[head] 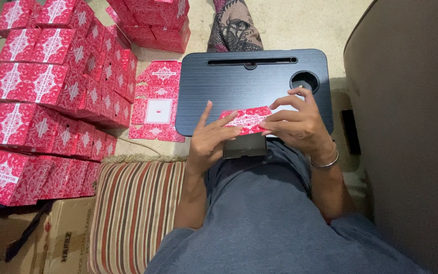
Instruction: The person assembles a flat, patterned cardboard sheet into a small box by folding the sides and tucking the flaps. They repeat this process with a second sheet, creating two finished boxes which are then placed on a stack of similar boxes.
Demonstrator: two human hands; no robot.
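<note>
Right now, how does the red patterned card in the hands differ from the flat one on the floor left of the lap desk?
The red patterned card in the hands is folded narrow and held by both hands over the black lap desk. The flat red patterned box blank on the floor lies fully spread, untouched, showing a white window. Both share the same red-and-white pattern.

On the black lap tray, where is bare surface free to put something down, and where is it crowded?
The black lap tray is bare between its top slot and the hands, mostly on its left half. The near edge is crowded: the left hand and right hand hold a flat red patterned carton. The floor at left is packed with red boxes.
</note>
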